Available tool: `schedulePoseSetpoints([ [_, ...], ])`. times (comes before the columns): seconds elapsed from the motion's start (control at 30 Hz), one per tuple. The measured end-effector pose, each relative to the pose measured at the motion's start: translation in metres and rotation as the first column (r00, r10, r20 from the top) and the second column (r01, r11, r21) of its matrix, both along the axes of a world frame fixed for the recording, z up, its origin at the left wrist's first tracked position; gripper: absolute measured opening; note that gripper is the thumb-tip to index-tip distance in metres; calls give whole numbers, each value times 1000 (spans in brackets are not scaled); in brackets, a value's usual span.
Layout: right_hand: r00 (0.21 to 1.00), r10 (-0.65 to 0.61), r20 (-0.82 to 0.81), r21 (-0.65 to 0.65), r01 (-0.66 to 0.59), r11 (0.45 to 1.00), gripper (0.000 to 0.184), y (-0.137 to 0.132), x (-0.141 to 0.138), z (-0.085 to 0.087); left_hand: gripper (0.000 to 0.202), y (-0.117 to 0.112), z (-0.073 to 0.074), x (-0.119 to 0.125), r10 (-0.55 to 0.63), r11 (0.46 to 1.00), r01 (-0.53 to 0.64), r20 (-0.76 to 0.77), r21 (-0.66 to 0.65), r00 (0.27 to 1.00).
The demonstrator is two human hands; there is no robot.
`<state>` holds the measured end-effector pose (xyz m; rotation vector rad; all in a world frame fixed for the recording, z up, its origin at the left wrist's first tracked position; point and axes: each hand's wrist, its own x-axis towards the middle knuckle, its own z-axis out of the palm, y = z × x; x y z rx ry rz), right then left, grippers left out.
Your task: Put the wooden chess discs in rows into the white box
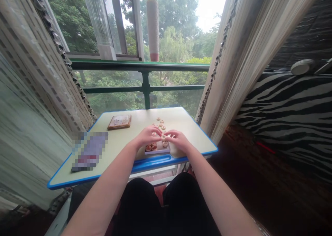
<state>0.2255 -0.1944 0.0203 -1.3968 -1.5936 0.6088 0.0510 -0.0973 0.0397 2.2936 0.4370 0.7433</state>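
Over a shallow tray [157, 152] at the table's near edge, my two hands meet with fingertips almost together. Between them is a round wooden Chinese chess piece [163, 137]. My left hand [146, 136] has its thumb and curved fingers at the piece's left side. From the right, my right hand [178, 139] pinches at the same piece. Inside the tray are several more round pieces, among them red-marked ones [148, 148] at the left and another piece [165, 144] at the right. Loose pieces [158, 119] lie beyond my hands. My fingers partly cover the tray.
A flat brown box [119, 122] lies at the back left of the cream table [116, 146] with its blue edge. A blurred-out purple item [90, 151] is at the left. Behind the table runs a green railing [146, 87], and curtains [228, 63] hang on both sides.
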Motion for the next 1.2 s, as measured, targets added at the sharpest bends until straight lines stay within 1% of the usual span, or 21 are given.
schedulePoseSetpoints([
  [0.13,1000,-3,20,6,3,1000,22,-5,2,-2,14,-3,-2,2,-25,999,26,-36,37,999],
  [0.23,998,-27,50,-24,29,999,22,-7,2,-4,15,-4,-3,4,-43,997,48,-66,68,997],
  [0.37,993,-50,109,-53,56,997,21,-7,1,-4,14,-3,-8,6,-23,989,36,-92,144,996],
  [0.57,986,-49,157,-37,55,998,18,-7,1,-5,14,2,-15,8,9,972,22,-128,236,992],
  [0.8,978,-38,206,-33,45,998,18,-5,4,-7,17,3,-17,10,21,959,23,-153,284,988],
  [1.2,975,-38,217,-46,49,998,13,-5,3,-5,16,4,-19,10,47,957,7,-177,292,983],
])
